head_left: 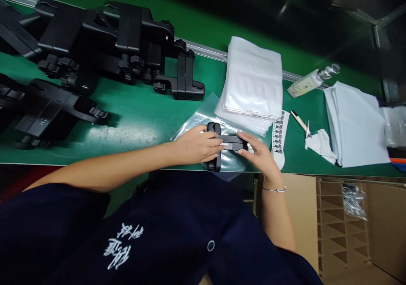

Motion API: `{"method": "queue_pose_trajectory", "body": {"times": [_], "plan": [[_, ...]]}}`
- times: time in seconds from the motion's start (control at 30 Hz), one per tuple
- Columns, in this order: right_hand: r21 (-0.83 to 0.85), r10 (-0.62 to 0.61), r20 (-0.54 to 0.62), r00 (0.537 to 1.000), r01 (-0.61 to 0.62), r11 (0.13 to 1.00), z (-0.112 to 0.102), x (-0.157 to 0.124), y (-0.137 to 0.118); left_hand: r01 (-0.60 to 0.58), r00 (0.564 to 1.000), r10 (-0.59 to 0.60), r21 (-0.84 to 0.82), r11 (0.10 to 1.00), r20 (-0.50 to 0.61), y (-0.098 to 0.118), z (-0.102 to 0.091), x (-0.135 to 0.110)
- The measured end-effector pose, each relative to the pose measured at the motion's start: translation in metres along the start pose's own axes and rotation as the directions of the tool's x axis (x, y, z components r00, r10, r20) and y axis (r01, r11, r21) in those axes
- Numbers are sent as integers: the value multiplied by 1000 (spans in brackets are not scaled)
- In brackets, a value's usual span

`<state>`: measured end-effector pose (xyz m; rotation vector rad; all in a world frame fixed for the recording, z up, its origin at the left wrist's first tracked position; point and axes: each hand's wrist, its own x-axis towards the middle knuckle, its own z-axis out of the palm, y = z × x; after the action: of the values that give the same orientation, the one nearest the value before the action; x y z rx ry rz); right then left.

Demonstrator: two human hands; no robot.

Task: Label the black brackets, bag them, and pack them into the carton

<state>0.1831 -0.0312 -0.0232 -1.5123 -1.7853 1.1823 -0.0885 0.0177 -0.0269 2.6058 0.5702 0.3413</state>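
Observation:
A black plastic bracket [233, 139] with a wide crosspiece at its left end lies on a clear plastic bag [190, 122] near the table's front edge. A small pale label shows on the bracket's bar. My left hand [198, 146] lies across the crosspiece, its fingers closed over it and the tips beside the label. Round the bar's right end, the thumb and fingers of my right hand [259, 153] grip from both sides. What lies beneath my left palm is hidden.
Several similar black brackets [128, 31] crowd the table's left side. Behind my hands sits a stack of clear bags [253, 78]. To the right are a barcode label strip [279, 137], a cutter knife [298, 121], a pump bottle [309, 82] and folded white sheets [357, 124]. Cardboard dividers [342, 230] stand below.

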Motion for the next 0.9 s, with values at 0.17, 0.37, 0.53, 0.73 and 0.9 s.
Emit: {"method": "queue_pose_trajectory", "body": {"times": [0.17, 0.37, 0.53, 0.73, 0.9], "plan": [[-94, -59, -4, 998, 58, 994, 3, 0, 3, -129, 991, 136, 309, 942, -1, 15, 2, 20], [-314, -204, -19, 979, 188, 930, 9, -5, 7, -19, 996, 46, 328, 945, -77, 18, 0, 17], [-570, -404, 74, 912, 371, 733, 18, -4, 14, 445, 762, -384, -9, 895, -521, 2, -10, -13], [-417, -318, -22, 948, 280, 865, 21, -9, 6, 537, 675, -539, -164, 827, -504, 7, -4, -34], [167, -47, -247, 968, 90, 982, 21, -32, -12, 572, 685, -547, -109, 813, -482, 5, 8, -39]]}}
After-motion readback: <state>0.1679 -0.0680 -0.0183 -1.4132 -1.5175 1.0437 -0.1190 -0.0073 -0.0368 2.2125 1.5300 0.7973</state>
